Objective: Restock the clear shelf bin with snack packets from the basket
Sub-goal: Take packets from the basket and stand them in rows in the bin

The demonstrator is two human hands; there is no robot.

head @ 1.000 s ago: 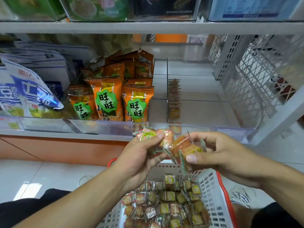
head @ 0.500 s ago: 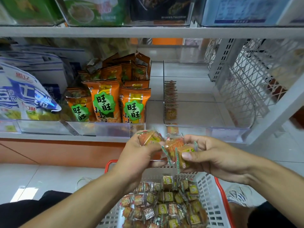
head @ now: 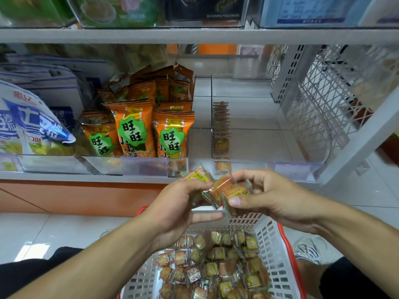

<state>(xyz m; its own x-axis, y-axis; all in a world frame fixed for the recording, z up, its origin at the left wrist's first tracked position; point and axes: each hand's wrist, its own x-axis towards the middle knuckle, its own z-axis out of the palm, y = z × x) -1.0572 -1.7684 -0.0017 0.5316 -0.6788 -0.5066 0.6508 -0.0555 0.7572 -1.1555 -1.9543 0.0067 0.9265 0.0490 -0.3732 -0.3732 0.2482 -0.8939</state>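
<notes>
Both hands meet just below the shelf edge, over the basket. My left hand [head: 179,203] pinches a small snack packet [head: 197,175] with a yellow-green label. My right hand [head: 269,197] grips two or three orange packets [head: 224,188] between thumb and fingers. The white basket [head: 276,255] with a red rim sits below, filled with several small packets [head: 216,268]. The clear shelf bin [head: 259,145] stands on the shelf ahead to the right, with one row of small packets [head: 221,128] along its left wall.
A clear bin of orange snack bags [head: 133,130] stands left of the target bin, and blue-white bags [head: 28,126] fill the far left. A white mesh side panel [head: 319,104] closes the shelf's right end. Another shelf [head: 194,35] runs overhead.
My two hands have drawn closer together, bunching the packets between them. The view shifted down slightly, so the shelf sits lower in frame.
</notes>
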